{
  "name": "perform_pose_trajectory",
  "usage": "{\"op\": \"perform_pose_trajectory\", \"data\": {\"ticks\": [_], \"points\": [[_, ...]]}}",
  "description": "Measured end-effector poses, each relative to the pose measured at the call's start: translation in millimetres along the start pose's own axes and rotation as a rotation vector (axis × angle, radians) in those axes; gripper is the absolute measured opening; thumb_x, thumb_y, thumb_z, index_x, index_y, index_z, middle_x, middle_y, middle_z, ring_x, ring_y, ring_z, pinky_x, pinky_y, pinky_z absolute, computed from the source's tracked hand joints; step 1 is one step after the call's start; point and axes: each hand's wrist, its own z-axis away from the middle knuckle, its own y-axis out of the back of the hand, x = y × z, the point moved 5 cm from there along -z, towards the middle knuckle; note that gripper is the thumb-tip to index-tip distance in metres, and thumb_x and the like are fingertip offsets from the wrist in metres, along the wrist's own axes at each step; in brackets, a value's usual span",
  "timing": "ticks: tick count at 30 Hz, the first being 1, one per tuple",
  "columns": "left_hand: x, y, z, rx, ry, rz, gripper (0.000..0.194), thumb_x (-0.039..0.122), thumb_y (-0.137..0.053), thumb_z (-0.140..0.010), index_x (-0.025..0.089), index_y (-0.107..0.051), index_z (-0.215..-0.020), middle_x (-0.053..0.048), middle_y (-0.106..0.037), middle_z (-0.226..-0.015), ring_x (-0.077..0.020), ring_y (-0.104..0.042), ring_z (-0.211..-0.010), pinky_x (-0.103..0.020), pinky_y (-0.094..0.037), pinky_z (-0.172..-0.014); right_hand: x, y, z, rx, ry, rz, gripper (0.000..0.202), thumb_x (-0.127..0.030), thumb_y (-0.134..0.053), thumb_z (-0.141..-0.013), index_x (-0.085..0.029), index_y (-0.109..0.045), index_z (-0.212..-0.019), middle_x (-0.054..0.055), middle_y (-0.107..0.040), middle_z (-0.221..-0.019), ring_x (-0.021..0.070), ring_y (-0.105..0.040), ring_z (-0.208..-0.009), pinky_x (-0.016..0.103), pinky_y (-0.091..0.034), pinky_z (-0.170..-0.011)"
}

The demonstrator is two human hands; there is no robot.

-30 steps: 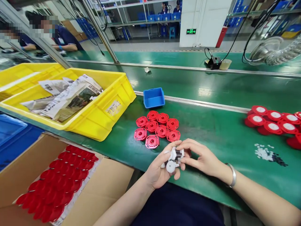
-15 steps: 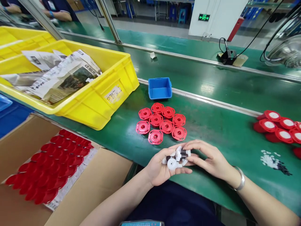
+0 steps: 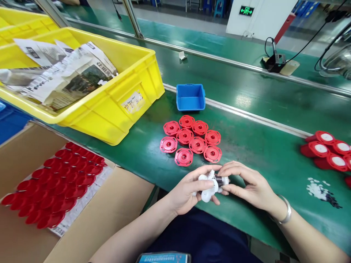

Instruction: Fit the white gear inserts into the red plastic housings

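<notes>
Big green workbench (image 3: 260, 153) runs across the whole shot. Far left on it sits a yellow bin (image 3: 117, 109) stuffed with crumpled newspaper (image 3: 60, 76), and down at near left, below the bench edge, there's a cardboard box (image 3: 109, 215) with rows of red discs (image 3: 55, 193) laid out on a sheet. A small blue tray (image 3: 191, 97) sits further back, middle of the bench. Just in front of it is a tight cluster of red caps (image 3: 190, 142), eight or so, lying flat and touching each other. Off at the right edge there's another bunch of red caps with white tops (image 3: 327, 148), and a little heap of tiny white and black bits (image 3: 319, 190) near them.

Both hands meet at the near edge of the bench. The left hand (image 3: 189, 191) cups a handful of small white gears (image 3: 210, 184), fingers curled loosely round them. The right hand (image 3: 246, 184) pinches one small dark-and-white piece at the top of that pile, fingertips closed on it.

My worry: that palm is pretty full and hangs right over the bench edge, so a slight tilt could send gears rolling off into the lap or the floor. Fiddly pinch too, easy to fumble.
</notes>
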Motion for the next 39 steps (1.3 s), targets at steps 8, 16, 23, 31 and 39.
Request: {"op": "perform_pose_trajectory", "data": {"ticks": [8, 16, 23, 31, 39], "points": [[-3.8, 6.8, -2.5, -0.012, 0.018, 0.122, 0.037, 0.02, -0.068, -0.083, 0.015, -0.066, -0.12, -0.013, -0.073, -0.102, -0.0257, -0.075, -0.088, -0.028, -0.062, -0.064, 4.2, -3.4, 0.0, -0.02, -0.021, 0.071, 0.02, -0.024, -0.064, -0.099, -0.023, -0.062, -0.119, 0.008, -0.07, -0.111, 0.0193, -0.068, -0.103, 0.032, -0.057, -0.092], [-3.4, 11.7, -0.4, 0.075, 0.035, 0.004, 0.035, 0.031, -0.079, -0.08, 0.017, -0.062, -0.108, -0.006, -0.069, -0.093, -0.0187, -0.072, -0.083, -0.025, -0.062, -0.062, -9.2, -8.8, -19.0, -0.291, 0.036, 0.147, 0.025, -0.014, -0.059, -0.1, -0.022, -0.057, -0.124, 0.008, -0.065, -0.113, 0.0178, -0.062, -0.107, 0.032, -0.053, -0.094], [-4.2, 13.5, 0.1, 0.041, 0.06, 0.008, 0.033, 0.029, -0.079, -0.078, 0.017, -0.06, -0.102, -0.006, -0.069, -0.092, -0.0172, -0.071, -0.076, -0.021, -0.058, -0.052, -1.7, 7.6, -32.3, -0.198, -0.064, 0.123, 0.017, -0.018, -0.061, -0.098, -0.024, -0.061, -0.114, 0.005, -0.066, -0.106, 0.0167, -0.064, -0.096, 0.03, -0.054, -0.086], [-5.6, 19.2, -3.9, -0.034, 0.045, 0.074, 0.032, 0.028, -0.077, -0.08, 0.016, -0.061, -0.105, -0.009, -0.07, -0.092, -0.0196, -0.071, -0.083, -0.025, -0.06, -0.059, 14.8, 14.8, -59.0, -0.142, -0.018, 0.412, 0.017, -0.017, -0.057, -0.099, -0.022, -0.06, -0.116, 0.005, -0.064, -0.101, 0.0157, -0.061, -0.088, 0.03, -0.053, -0.081], [-7.2, 18.1, -3.6, -0.04, -0.011, -0.018, 0.042, 0.032, -0.077, -0.082, 0.018, -0.057, -0.116, -0.009, -0.07, -0.094, -0.0196, -0.068, -0.089, -0.026, -0.056, -0.067, 16.2, 3.4, -61.5, -0.257, 0.031, 0.522, 0.022, -0.016, -0.053, -0.102, -0.02, -0.055, -0.124, 0.008, -0.064, -0.109, 0.0183, -0.062, -0.098, 0.033, -0.054, -0.089]]}}
